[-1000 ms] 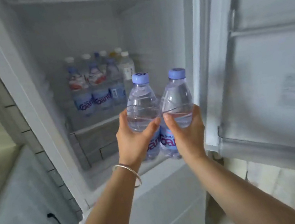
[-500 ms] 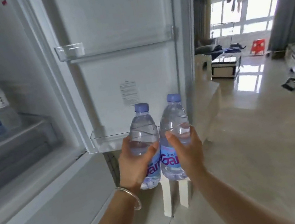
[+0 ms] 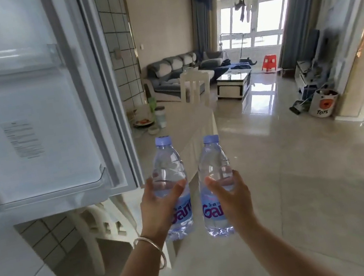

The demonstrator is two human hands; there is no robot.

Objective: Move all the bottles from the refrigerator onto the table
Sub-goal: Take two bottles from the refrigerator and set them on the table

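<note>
Left hand [image 3: 158, 209] clamped on left bottle [image 3: 171, 183], right hand [image 3: 231, 198] on right bottle [image 3: 215, 180], both upright, caps up, slightly apart, mid-air beside open refrigerator door [image 3: 26, 116], table [image 3: 188, 122] ahead.

Two clear capped water bottles with pale blue caps and blue-lettered labels stand upright side by side, slightly apart, at lower centre of the frame: the left bottle [image 3: 171, 188] and the right bottle [image 3: 215, 188].
</note>
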